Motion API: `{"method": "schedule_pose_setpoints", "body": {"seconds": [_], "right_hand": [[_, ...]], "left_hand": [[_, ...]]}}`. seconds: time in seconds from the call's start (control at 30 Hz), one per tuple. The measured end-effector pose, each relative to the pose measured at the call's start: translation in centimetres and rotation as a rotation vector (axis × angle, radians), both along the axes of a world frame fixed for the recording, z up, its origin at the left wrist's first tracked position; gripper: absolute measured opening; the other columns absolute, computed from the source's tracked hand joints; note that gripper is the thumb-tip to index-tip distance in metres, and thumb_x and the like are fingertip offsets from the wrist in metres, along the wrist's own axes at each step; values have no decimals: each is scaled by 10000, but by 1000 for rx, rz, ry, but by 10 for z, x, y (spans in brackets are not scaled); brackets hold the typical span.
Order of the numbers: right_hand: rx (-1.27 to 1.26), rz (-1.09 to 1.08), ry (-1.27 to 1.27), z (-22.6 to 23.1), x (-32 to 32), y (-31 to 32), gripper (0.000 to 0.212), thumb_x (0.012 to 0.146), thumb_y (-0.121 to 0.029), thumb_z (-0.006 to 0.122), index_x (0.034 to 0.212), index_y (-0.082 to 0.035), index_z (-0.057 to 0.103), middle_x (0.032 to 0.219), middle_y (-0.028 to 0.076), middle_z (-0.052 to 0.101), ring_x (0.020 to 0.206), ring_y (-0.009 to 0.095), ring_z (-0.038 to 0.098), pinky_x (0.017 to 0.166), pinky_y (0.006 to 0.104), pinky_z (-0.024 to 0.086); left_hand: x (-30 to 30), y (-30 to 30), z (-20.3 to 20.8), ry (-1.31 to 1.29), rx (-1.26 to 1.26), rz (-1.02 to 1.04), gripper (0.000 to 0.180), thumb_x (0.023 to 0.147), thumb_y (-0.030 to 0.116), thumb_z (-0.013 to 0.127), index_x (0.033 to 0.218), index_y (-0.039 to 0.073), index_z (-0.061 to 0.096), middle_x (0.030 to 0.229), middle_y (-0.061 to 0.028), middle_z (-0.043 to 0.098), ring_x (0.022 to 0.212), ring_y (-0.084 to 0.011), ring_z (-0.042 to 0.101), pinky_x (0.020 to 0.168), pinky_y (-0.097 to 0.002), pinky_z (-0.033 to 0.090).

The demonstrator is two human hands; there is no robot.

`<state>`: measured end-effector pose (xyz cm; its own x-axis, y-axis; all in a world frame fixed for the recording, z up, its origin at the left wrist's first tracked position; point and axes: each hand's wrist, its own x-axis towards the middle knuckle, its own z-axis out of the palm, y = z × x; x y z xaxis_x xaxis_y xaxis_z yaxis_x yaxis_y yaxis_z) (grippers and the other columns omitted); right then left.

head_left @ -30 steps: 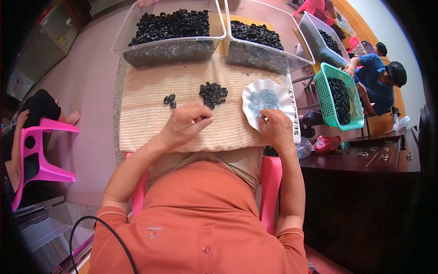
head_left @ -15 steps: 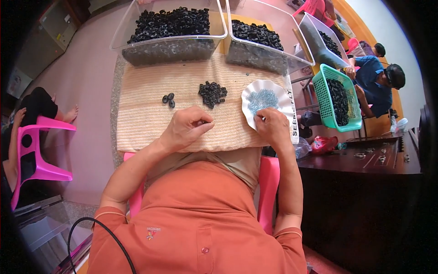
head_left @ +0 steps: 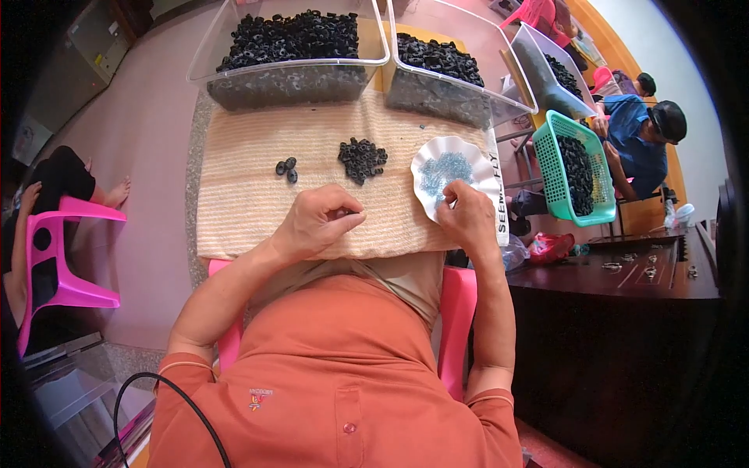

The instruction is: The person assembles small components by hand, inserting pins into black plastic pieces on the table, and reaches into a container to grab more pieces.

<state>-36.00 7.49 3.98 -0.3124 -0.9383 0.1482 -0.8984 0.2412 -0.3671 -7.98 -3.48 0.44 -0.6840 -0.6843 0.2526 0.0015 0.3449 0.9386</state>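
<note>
Since white plate and black pieces sit close, probably for reach, my right hand curls at the plate's blue bits; my left hand curls nearer the black pieces. Whether either grips anything, I cannot tell.

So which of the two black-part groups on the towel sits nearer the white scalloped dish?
The larger pile, near the middle of the striped towel. The smaller group is only three pieces, farther left from the dish.
</note>
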Motion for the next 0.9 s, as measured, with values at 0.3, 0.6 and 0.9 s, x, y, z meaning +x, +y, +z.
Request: {"method": "schedule_pose_setpoints", "body": {"seconds": [0.3,0.6,0.9], "right_hand": [[-69,-25,62,0,-2,4,133,780,-106,682,897,-55,643,863,154,696,828,367,689,739,482,533],[-256,41,71,-8,-3,8,127,767,-35,687,840,-50,585,797,139,631,775,353,654,692,463,517],[-441,112,-6,-7,-1,15,176,744,39,701,834,-42,574,774,126,620,712,314,647,644,416,527]], "left_hand": [[4,0,0,-60,51,-48,84,903,27,762,973,-11,733,892,-44,662,786,-80,607,660,-235,482],[0,7,1,-40,202,-67,99,912,34,766,997,-9,738,972,-43,669,866,-87,648,739,-227,526],[-22,15,8,-20,260,-85,128,920,79,754,998,-22,742,886,-55,701,803,-76,650,710,-249,542]]}}
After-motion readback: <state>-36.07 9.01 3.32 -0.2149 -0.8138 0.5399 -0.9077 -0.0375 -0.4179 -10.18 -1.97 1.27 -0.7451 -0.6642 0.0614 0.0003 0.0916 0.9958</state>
